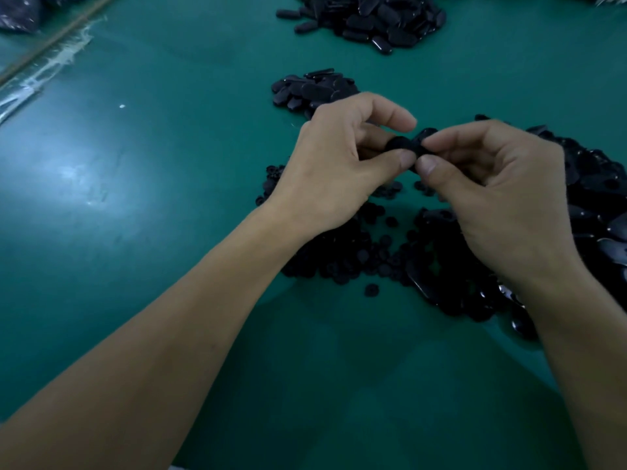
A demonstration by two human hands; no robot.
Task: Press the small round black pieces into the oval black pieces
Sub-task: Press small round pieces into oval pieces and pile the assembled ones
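Note:
My left hand (336, 164) and my right hand (502, 195) meet above the green table, and together they pinch one oval black piece (412, 144) between thumbs and forefingers. A small round black piece seems to sit on its left end under my left thumb, but it is too dark to tell for sure. Below the hands lies a heap of small round black pieces (342, 256). A pile of loose oval black pieces (600, 198) spreads out at the right, partly hidden by my right hand.
A small pile of oval pieces (312, 89) lies just beyond my hands, and a larger pile (373, 18) sits at the far edge. Clear plastic wrap and a thin rod (51, 52) lie at the far left on the green table (135, 198).

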